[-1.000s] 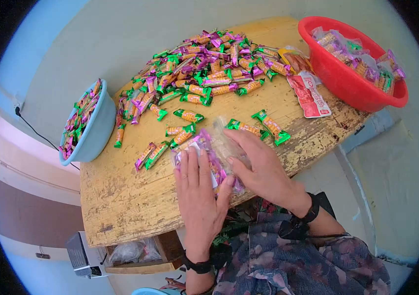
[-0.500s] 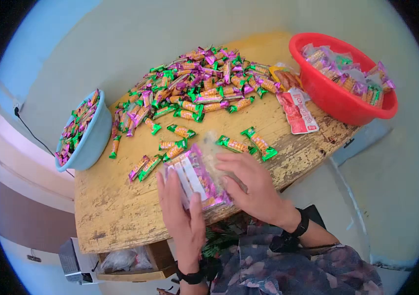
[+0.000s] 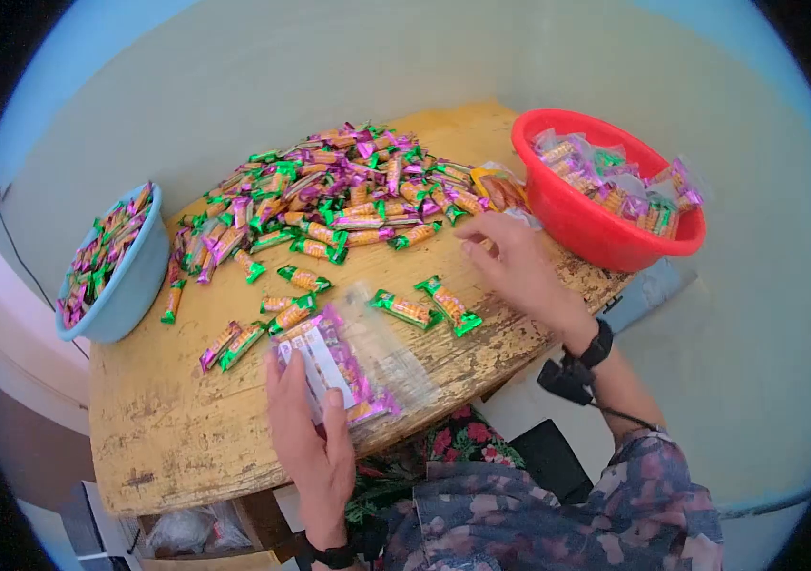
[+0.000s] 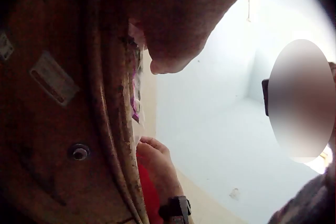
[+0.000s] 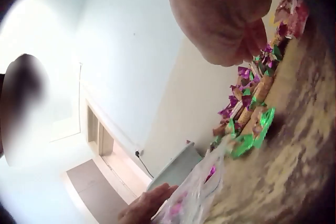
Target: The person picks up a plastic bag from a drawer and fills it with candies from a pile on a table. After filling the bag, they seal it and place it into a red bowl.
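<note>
My left hand (image 3: 305, 433) rests on the left side of a clear plastic bag (image 3: 391, 357) near the table's front edge. Its fingers lie fairly straight, with the thumb over the bag. Inside the bag are purple-wrapped snack bars (image 3: 353, 366) and a white label (image 3: 329, 362); its unfilled end lies flat to the right. My right hand (image 3: 519, 271) is raised off the bag, fingers loosely bent, over the spot of a red-and-white packet (image 5: 296, 19) that it mostly hides in the head view. Nothing shows between its fingers.
A heap of purple and green wrapped snack bars (image 3: 329, 200) covers the back of the worn yellow table (image 3: 167, 419). Several loose bars (image 3: 448, 305) lie around the bag. A red basin (image 3: 605, 228) of filled bags stands right, a blue basin (image 3: 134, 285) of bars left.
My right hand has left the bag and moved right and away, over the red packet. My left hand stays at the bag's left side. The head view has shifted, so the table sits lower and further left.
</note>
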`<action>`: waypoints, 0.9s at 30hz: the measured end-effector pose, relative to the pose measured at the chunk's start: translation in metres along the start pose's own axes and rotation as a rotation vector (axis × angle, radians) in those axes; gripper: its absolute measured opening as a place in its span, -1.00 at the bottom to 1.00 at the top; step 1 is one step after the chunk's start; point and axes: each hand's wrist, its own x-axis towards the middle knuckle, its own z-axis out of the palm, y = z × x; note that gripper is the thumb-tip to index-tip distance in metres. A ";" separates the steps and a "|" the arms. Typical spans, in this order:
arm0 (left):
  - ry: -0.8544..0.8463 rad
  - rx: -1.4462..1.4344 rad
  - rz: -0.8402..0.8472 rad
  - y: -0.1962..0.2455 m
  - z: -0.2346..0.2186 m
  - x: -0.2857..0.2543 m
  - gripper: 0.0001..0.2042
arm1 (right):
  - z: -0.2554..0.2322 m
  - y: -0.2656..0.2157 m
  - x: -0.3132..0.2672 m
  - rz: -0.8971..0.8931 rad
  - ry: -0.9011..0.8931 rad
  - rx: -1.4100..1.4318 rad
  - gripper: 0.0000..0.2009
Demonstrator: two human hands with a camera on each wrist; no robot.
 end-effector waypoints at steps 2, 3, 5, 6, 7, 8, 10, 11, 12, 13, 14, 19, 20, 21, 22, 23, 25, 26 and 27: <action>-0.004 -0.007 -0.006 0.002 -0.001 0.001 -0.48 | -0.002 0.007 0.019 -0.035 -0.035 -0.089 -0.82; -0.009 -0.014 -0.007 0.003 -0.001 0.001 -0.48 | -0.004 0.010 0.029 -0.051 -0.049 -0.137 -0.82; -0.004 -0.035 0.012 0.000 -0.001 0.001 -0.47 | -0.003 0.025 0.051 -0.019 -0.083 -0.152 -0.80; 0.002 -0.041 0.021 -0.002 -0.001 0.002 -0.47 | 0.001 0.030 0.062 -0.008 -0.101 -0.156 -0.79; 0.008 -0.043 0.017 -0.003 -0.002 0.002 -0.47 | 0.006 0.032 0.072 -0.011 -0.126 -0.155 -0.79; 0.012 -0.044 0.012 -0.003 -0.001 0.002 -0.46 | 0.011 0.033 0.081 -0.013 -0.153 -0.152 -0.79; 0.015 -0.036 0.019 -0.002 -0.001 0.002 -0.45 | 0.026 0.035 0.094 -0.043 -0.213 -0.139 -0.78; 0.015 -0.027 0.031 -0.002 -0.001 0.002 -0.45 | 0.038 0.036 0.101 -0.071 -0.247 -0.128 -0.77; 0.013 -0.018 0.042 -0.002 -0.001 0.001 -0.44 | 0.047 0.032 0.105 -0.099 -0.282 -0.117 -0.76; 0.009 -0.026 0.043 -0.001 -0.001 0.002 -0.44 | 0.053 0.028 0.108 -0.113 -0.296 -0.167 -0.72; 0.006 -0.034 0.044 -0.001 -0.002 0.002 -0.44 | 0.060 0.024 0.110 -0.129 -0.311 -0.218 -0.68; 0.012 -0.054 0.055 -0.003 -0.004 0.004 -0.44 | 0.077 0.025 0.110 -0.151 -0.311 -0.438 -0.42; 0.009 -0.058 0.056 -0.002 -0.005 0.005 -0.44 | 0.073 0.026 0.113 -0.128 -0.360 -0.433 -0.39; 0.002 -0.064 0.058 -0.002 -0.006 0.005 -0.44 | 0.069 0.023 0.115 -0.100 -0.409 -0.429 -0.36; -0.002 -0.063 0.058 -0.001 -0.006 0.004 -0.44 | 0.069 0.023 0.115 -0.071 -0.428 -0.458 -0.38; -0.006 -0.061 0.059 -0.001 -0.006 0.004 -0.44 | 0.068 0.022 0.115 -0.041 -0.446 -0.487 -0.40; -0.019 -0.059 0.059 -0.001 -0.007 0.005 -0.45 | 0.065 0.020 0.116 0.017 -0.490 -0.507 -0.44; -0.029 -0.058 0.056 -0.001 -0.008 0.005 -0.45 | 0.062 0.019 0.116 0.044 -0.517 -0.497 -0.46; -0.038 -0.056 0.053 -0.001 -0.008 0.004 -0.46 | 0.060 0.018 0.116 0.072 -0.544 -0.487 -0.48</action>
